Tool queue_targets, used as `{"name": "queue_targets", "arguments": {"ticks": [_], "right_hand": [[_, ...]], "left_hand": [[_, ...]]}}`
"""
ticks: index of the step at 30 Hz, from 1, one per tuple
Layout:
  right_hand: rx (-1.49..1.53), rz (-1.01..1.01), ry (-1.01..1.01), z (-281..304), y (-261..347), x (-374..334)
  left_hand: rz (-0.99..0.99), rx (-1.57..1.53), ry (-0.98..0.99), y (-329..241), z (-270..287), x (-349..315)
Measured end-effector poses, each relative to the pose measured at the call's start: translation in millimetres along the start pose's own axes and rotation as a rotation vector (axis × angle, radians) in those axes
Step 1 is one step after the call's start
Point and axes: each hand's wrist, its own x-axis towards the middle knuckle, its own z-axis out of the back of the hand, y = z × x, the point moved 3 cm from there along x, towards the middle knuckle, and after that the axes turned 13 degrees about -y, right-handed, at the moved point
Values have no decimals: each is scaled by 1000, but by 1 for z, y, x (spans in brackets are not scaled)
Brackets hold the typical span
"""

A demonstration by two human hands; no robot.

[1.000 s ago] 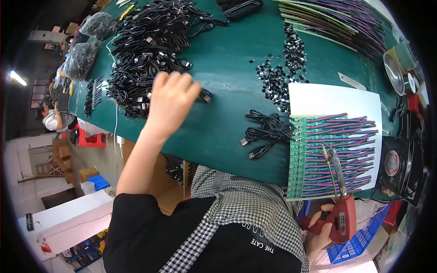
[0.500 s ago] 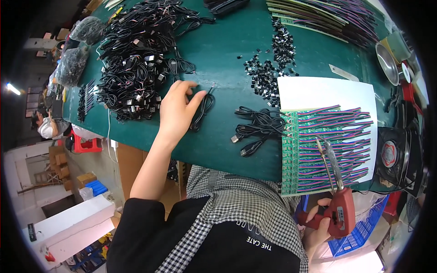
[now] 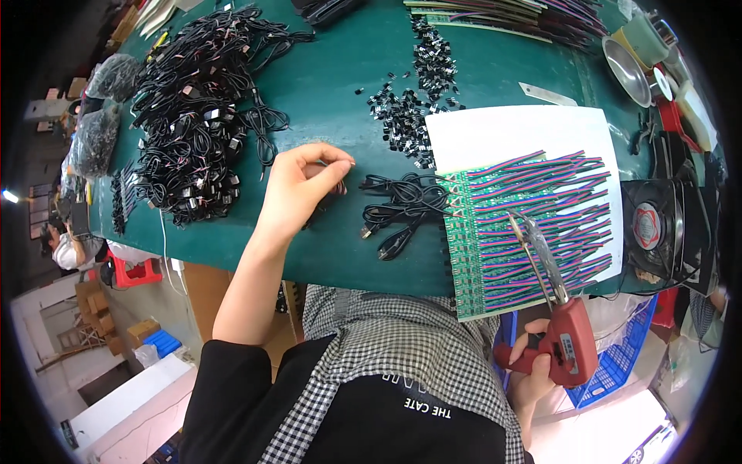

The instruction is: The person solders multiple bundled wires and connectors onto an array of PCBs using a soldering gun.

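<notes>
My left hand (image 3: 297, 189) is over the green table with thumb and fingertips pinched together on a thin black cable (image 3: 328, 200), most of which the hand hides. My right hand (image 3: 533, 375) grips a red soldering gun (image 3: 573, 348) at the table's front edge. Its long metal tip slants up over a row of green circuit boards (image 3: 468, 267). Red, blue and black wires (image 3: 541, 224) run rightward from the boards. Several bundled black cables (image 3: 402, 203) lie at the boards' upper left end, between them and my left hand.
A big heap of black cables (image 3: 193, 131) covers the table's left part. Small black connectors (image 3: 406, 116) are piled behind the white sheet (image 3: 518, 131) beneath the boards. A steel ruler-like strip (image 3: 547, 94), a metal bowl (image 3: 626, 69) and a black fan (image 3: 653, 228) stand or lie to the right.
My left hand has shifted right, and its thumb and fingers have closed on the cable that lay beside it. The view has shifted a little; the soldering gun stays over the boards.
</notes>
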Motion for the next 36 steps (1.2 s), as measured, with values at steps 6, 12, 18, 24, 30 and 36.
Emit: {"name": "queue_targets", "arguments": {"ticks": [6, 12, 18, 24, 30, 36], "right_hand": [[80, -98, -56, -3, 7, -2], [-369, 109, 412, -31, 19, 12], [-327, 106, 294, -28, 6, 6], [-224, 11, 248, -27, 8, 5], [-391, 162, 261, -25, 28, 12], [-109, 111, 235, -29, 22, 11]], "left_hand": [[149, -78, 273, -42, -42, -52], [389, -169, 781, -48, -101, -105], [403, -150, 872, -45, -118, -116], [337, -155, 841, -41, -118, -123], [173, -49, 796, -44, -112, -124], [193, -164, 748, -48, -116, -126]]}}
